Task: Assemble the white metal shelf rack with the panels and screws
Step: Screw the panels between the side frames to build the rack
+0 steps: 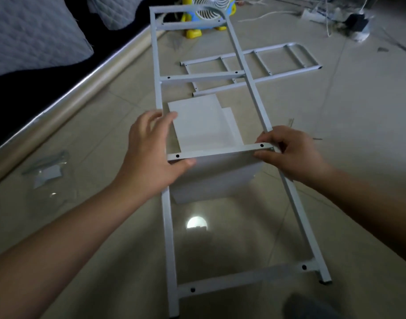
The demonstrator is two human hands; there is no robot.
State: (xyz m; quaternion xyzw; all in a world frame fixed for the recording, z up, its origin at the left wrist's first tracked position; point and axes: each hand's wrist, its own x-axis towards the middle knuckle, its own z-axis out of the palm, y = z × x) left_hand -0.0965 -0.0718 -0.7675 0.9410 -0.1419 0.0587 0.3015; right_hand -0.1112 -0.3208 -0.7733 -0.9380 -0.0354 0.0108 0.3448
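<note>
Both hands on the side frame, holding it over the panels.

My left hand (151, 153) is wrapped round the left upright of the side frame (255, 100), right where the crossbar (220, 151) meets it, thumb tucked under the bar. My right hand (294, 153) pinches the crossbar's other end between thumb and fingers. One hand at each end keeps this long ladder-shaped frame level and lets me aim its screw holes. The frame hangs tilted above the floor (335, 134), directly over the stacked white panels (197, 125), which I reckon is where a shelf edge has to meet the bar. The second side frame (278, 58) lies flat beyond, near the fan (209, 5). A clear plastic bag (48, 173) sits off to my left, probably the screws, though I can't make out what's in it.
</note>
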